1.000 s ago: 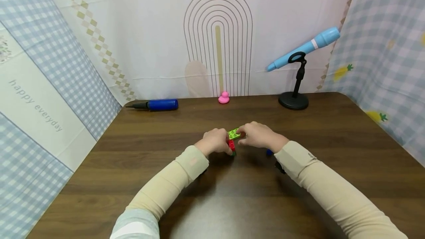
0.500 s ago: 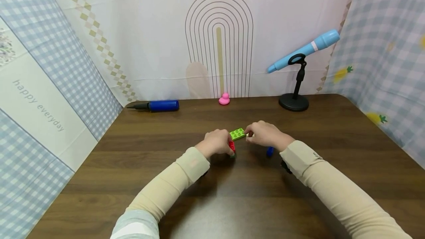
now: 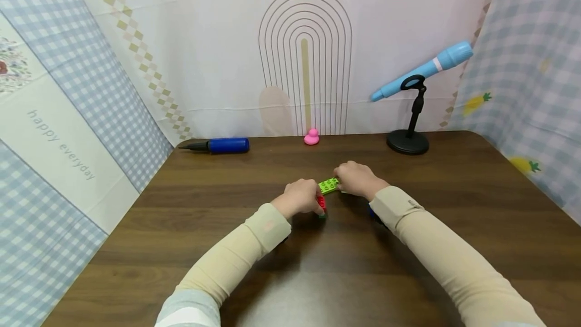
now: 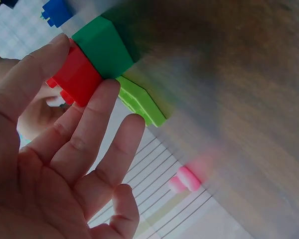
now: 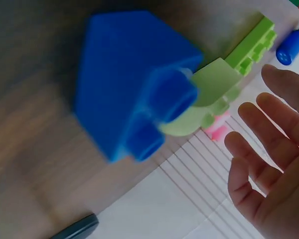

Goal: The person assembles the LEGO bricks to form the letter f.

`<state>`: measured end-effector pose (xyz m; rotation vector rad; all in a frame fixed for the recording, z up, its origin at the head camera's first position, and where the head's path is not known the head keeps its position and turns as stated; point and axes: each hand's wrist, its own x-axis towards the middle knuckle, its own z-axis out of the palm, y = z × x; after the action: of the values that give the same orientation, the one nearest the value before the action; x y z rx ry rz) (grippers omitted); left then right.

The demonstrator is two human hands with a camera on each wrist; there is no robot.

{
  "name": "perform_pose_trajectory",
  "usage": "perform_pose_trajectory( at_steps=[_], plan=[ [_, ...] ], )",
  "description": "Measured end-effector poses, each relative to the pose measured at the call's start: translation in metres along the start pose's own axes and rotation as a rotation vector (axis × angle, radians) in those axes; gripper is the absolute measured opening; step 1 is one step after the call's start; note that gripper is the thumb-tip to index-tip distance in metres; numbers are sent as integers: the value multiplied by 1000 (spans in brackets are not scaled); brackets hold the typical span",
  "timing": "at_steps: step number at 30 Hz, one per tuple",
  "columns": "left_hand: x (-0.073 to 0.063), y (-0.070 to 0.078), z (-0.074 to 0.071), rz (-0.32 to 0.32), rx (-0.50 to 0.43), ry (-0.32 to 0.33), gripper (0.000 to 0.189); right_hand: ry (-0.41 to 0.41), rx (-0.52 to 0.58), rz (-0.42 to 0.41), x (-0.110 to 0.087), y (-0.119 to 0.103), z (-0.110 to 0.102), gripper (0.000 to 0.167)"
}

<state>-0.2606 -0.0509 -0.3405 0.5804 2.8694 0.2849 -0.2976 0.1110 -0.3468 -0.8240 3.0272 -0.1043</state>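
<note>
My left hand (image 3: 300,197) pinches a red brick (image 4: 78,74) between thumb and fingers. A dark green brick (image 4: 104,47) sits against the red one, on the table side. Just beyond lies a lime green studded brick (image 3: 329,185). Over its right end is my right hand (image 3: 356,178), its fingers loosely bent and holding nothing visible in the right wrist view. A pale green rounded brick (image 5: 209,92) lies by the lime brick's end, mostly hidden under the right hand in the head view. Nearest the right wrist camera is a blue brick (image 5: 129,74), largely covered by the cuff from above.
At the table's back edge lie a blue hand pump (image 3: 227,145) and a pink toy duck (image 3: 311,137). A black stand (image 3: 408,141) with a light blue inflatable microphone (image 3: 426,70) is at the back right. Cloth hangs behind and at both sides.
The right hand moved right off the lime brick, showing the pale brick, then came back left and farther out over it. The left hand keeps its grip on the red brick.
</note>
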Motion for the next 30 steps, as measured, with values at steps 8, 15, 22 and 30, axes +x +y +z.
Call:
perform_pose_trajectory(
  at_steps=[8,15,22,30],
  plan=[
    [0,2,3,4,19,12,22,-39,-58,-50,14,-9,10,20],
    [1,0,2,-13,19,17,22,-86,-61,-51,19,-12,13,12],
    [1,1,2,-13,-3,0,21,-75,12,-20,19,-6,5,26],
    [0,1,1,-20,-10,5,22,-59,156,-4,1,2,-14,37]
  ],
)
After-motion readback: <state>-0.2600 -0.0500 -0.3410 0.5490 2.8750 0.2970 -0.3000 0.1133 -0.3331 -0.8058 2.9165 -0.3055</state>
